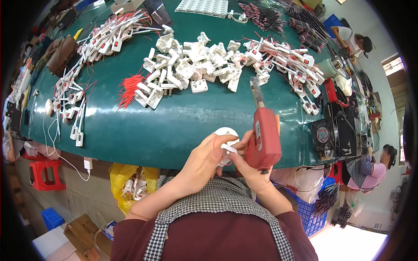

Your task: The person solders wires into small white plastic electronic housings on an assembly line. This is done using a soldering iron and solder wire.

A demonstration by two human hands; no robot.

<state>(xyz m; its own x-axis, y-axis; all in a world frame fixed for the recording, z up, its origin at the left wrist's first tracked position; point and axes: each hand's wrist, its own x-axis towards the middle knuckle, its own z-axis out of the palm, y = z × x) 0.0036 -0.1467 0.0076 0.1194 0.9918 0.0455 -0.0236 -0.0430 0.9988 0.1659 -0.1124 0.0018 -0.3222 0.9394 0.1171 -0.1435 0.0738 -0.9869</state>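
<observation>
Close to the table's near edge, my left hand [202,163] is closed round a white plastic socket housing [226,132], whose rounded end shows above the fingers. A small white piece [229,148] lies between my two hands, with thumb and fingertips on it. My right hand [252,173] has a red handheld power tool [264,138] tucked against it, with the metal shaft [257,93] pointing away over the table. The thumb and fingers of that hand also reach to the white pieces. My fingers hide much of the housing.
A heap of white plastic housings [198,54] lies mid-table, beside red wire pieces [129,89]. Wired white assemblies with red switches pile up at the left [109,37] and right [296,65]. A black fan [323,134] stands at right. A yellow bag [116,176] hangs below the table edge.
</observation>
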